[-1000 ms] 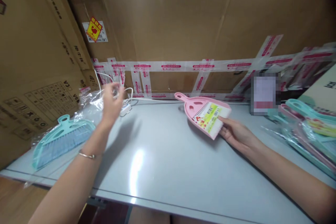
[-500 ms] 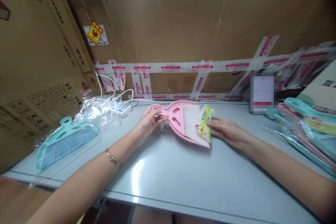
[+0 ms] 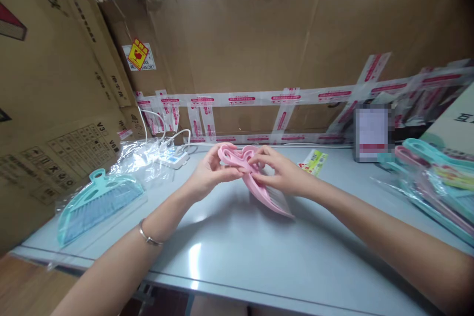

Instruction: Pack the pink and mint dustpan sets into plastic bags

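A pink dustpan (image 3: 261,191) with a small pink brush (image 3: 247,157) nested in it is held tilted over the table, its white bristles partly hidden. My left hand (image 3: 213,170) is closed round the handle end, thumb on the near side and fingers behind. My right hand (image 3: 276,170) grips the brush near its middle, fingertips on the pink plastic. Behind my right hand, a green and yellow label card (image 3: 313,162) lies flat on the table.
At the left lies a teal dustpan and brush set (image 3: 99,202) in clear film. A white power strip (image 3: 176,159) and crumpled plastic (image 3: 138,160) lie behind it. Several wrapped sets (image 3: 437,182) are piled at the right, near an upright pixelated device (image 3: 372,133). Cardboard boxes (image 3: 237,34) wall the back.
My right hand has let go of the label card, now on the table, and moved left onto the brush. The dustpan and brush have turned in my left hand.
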{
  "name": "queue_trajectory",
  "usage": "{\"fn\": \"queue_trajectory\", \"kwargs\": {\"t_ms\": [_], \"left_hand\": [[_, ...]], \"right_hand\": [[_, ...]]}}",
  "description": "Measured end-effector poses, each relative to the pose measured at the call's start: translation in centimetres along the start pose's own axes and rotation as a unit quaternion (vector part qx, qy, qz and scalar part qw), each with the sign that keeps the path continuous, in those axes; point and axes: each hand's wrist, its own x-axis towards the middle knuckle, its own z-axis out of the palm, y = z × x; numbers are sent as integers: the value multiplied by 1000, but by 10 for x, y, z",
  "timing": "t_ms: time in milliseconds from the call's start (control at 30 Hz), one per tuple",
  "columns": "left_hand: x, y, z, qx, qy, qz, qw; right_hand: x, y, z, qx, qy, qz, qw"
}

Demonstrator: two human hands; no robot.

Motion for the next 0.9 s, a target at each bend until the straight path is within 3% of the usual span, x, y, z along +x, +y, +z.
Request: {"fn": "queue_trajectory", "kwargs": {"t_ms": [67, 167, 233, 300, 367, 467, 567, 667, 800, 900], "left_hand": [[-3, 9, 1, 102, -24, 88, 991], [-8, 23, -4, 216, 48, 225, 949], [-13, 30, -14, 248, 127, 262, 924], [-20, 34, -28, 281, 146, 265, 911], [-28, 34, -42, 338, 97, 257, 900], [-40, 28, -57, 422, 22, 225, 878], [-51, 23, -65, 486, -35, 185, 853], [-59, 17, -67, 542, -80, 148, 823], [-67, 6, -64, 574, -133, 90, 803], [-68, -1, -60, 580, -173, 49, 795]], "right_hand": [[1, -7, -5, 1, 15, -37, 999], [0, -14, -20, 0, 100, -81, 992], [-2, -14, -31, -22, 191, -88, 977], [-5, -8, -37, -74, 235, -97, 964], [-8, 2, -35, -136, 195, -118, 964], [-9, 20, -20, -220, 71, -159, 960], [-6, 37, -5, -292, -53, -174, 939], [-2, 50, 0, -299, -134, -180, 927], [-7, 66, -3, -286, -155, -177, 929], [-26, 81, -12, -278, -85, -103, 951]]}}
